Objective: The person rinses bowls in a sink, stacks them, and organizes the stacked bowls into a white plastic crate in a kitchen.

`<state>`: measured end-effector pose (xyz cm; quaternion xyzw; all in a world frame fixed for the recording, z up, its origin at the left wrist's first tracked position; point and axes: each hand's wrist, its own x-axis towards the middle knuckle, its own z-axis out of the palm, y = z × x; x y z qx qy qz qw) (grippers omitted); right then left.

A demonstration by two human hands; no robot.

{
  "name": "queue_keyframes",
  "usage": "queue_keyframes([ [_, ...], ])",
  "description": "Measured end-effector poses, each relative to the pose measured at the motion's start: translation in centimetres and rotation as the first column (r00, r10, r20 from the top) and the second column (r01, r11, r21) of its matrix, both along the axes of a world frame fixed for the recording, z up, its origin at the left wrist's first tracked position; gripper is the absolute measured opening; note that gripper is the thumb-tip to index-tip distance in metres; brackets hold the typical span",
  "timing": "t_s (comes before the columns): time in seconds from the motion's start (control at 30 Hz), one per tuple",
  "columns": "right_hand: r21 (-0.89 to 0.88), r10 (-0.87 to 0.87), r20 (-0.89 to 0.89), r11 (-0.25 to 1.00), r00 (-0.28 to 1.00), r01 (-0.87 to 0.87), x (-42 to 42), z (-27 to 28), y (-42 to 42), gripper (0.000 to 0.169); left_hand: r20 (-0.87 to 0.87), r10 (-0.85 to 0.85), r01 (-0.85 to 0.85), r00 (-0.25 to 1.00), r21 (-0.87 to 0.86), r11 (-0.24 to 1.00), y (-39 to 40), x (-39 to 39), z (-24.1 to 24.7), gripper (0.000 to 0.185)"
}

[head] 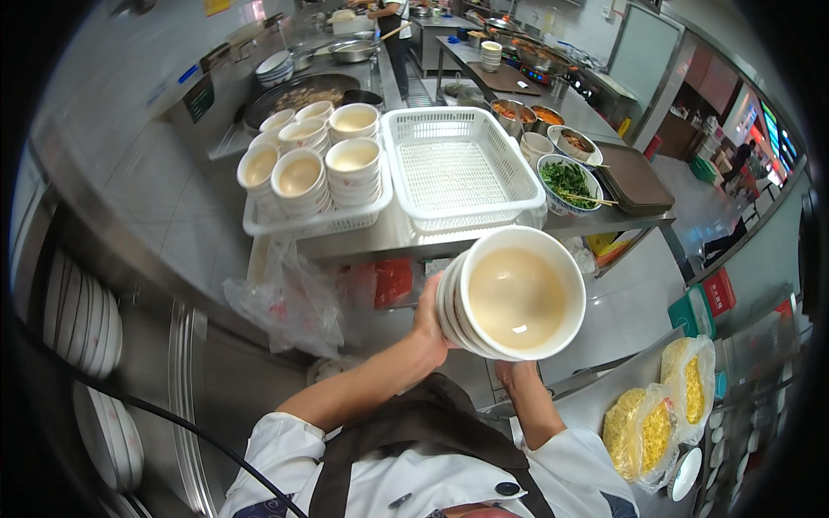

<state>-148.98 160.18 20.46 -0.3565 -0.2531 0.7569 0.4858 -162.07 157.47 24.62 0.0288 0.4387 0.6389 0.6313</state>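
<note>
A stack of white bowls (pixel 518 294) tilts in front of my chest, its top bowl facing up at me with a light tan inside. My left hand (pixel 432 318) grips the stack's left side. From below, my right hand (pixel 513 370) supports it, with most of its fingers hidden behind the bowls. Just beyond, an empty white plastic basket (pixel 476 208) sits on a stainless steel table (pixel 388 244). To its left, several stacks of similar bowls (pixel 298 173) stand in a shallow white basket (pixel 311 225).
A bowl of chopped greens (pixel 567 183) with chopsticks and brown trays (pixel 635 178) occupy the table's right side. A large pan (pixel 301 94) lies beyond the stacks. Bags of yellow noodles (pixel 641 430) rest on the right counter. A plastic bag (pixel 285 298) hangs at the table's front. A co-worker (pixel 392 26) stands far back.
</note>
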Motion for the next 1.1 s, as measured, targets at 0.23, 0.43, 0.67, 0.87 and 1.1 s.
queue_keyframes([
  [0.23, 0.044, -0.007, 0.075, 0.999, 0.997, 0.004, -9.6, 2.2, 16.2, 0.040, 0.129, 0.017, -0.035, 0.991, 0.136, 0.990, 14.9, -8.7, 2.2, 0.057],
  [0.43, 0.108, 0.190, 0.114, 0.973, 0.975, -0.202, -19.5, 3.4, 31.9, 0.046, 0.004, 0.114, -0.111, 0.993, 0.258, 0.960, 28.8, -18.1, -0.6, 0.056],
  [0.67, 0.050, 0.483, 0.309, 0.852, 0.819, -0.521, -28.8, -2.6, 47.7, 0.051, 0.015, 0.397, -0.336, 0.918, 0.564, 0.755, 40.4, -24.1, -5.2, 0.047],
  [0.87, 0.004, 0.625, 0.446, 0.715, 0.641, -0.699, -35.2, -6.4, 53.8, 0.059, 0.145, 0.501, -0.521, 0.853, 0.199, 0.830, 46.2, -29.4, -10.7, 0.056],
  [1.1, 0.040, 0.681, 0.366, 0.669, 0.634, -0.742, -38.8, -9.6, 57.5, 0.058, 0.022, 0.567, -0.554, 0.824, -0.182, 0.812, 47.6, -30.7, -10.5, 0.059],
])
